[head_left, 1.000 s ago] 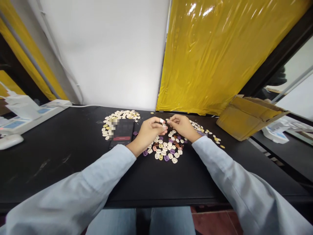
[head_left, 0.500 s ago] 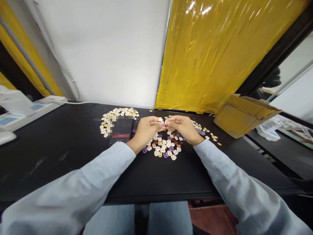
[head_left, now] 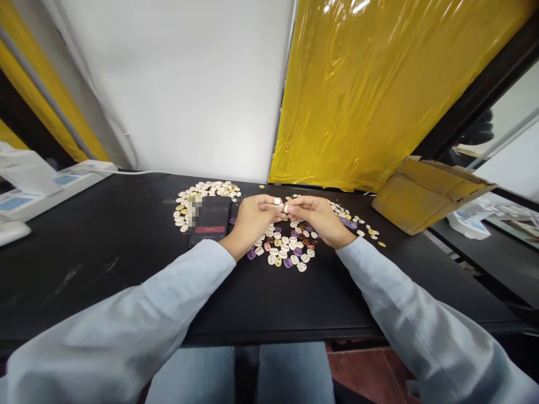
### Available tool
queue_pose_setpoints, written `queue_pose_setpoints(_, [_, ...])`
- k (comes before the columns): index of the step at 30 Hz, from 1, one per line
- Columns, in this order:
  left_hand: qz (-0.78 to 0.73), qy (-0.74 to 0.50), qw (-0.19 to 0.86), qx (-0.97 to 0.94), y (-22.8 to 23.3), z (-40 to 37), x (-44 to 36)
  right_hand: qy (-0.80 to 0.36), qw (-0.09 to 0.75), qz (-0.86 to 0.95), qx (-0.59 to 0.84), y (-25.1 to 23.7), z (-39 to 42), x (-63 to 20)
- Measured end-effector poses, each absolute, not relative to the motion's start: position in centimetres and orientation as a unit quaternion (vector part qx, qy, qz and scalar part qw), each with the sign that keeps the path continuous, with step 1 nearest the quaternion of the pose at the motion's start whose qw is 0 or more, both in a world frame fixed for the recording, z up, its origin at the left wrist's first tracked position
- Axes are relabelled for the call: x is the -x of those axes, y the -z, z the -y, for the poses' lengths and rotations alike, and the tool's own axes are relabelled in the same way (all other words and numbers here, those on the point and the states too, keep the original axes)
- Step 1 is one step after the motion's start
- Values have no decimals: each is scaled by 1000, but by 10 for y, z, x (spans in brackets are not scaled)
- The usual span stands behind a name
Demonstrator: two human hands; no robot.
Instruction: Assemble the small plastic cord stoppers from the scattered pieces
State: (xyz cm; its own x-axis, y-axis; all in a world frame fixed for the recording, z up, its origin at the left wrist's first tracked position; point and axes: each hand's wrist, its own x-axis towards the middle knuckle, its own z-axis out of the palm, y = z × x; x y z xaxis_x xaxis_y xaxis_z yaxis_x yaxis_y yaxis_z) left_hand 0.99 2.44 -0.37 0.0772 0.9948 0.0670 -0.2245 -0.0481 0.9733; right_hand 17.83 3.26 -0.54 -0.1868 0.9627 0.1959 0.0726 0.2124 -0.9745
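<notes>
Where the two hands meet just above the centre of the frame, the left hand is curled with thumb and forefinger pinched together, a white wrap on one fingertip, and it has hold of a small pale piece at that pinch. The right hand is curled the same way, its fingertips closed on the other side of that piece, so the two hands touch at the tips; the piece is too small to tell its shape. Both hands hang just over a loose heap of small oval pieces, mostly white with some purple, brown and yellow, lying on the black worktop directly below them. Left of the left hand a dark phone lies flat, and around its far and left edges spreads a second scatter of white pieces. To the right of the right hand a thinner trail of pieces runs toward a tilted cardboard box at the right of the frame. Pale blue sleeves reach in from the bottom corners. Yellow plastic sheeting fills the upper right, a white panel the upper left.
</notes>
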Motion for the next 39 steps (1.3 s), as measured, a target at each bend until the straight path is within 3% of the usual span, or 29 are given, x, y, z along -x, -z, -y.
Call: queue_pose_setpoints(39, [-407,-533,537,-511,5,-25,-7,-463,499,614,399,7,-35,-182])
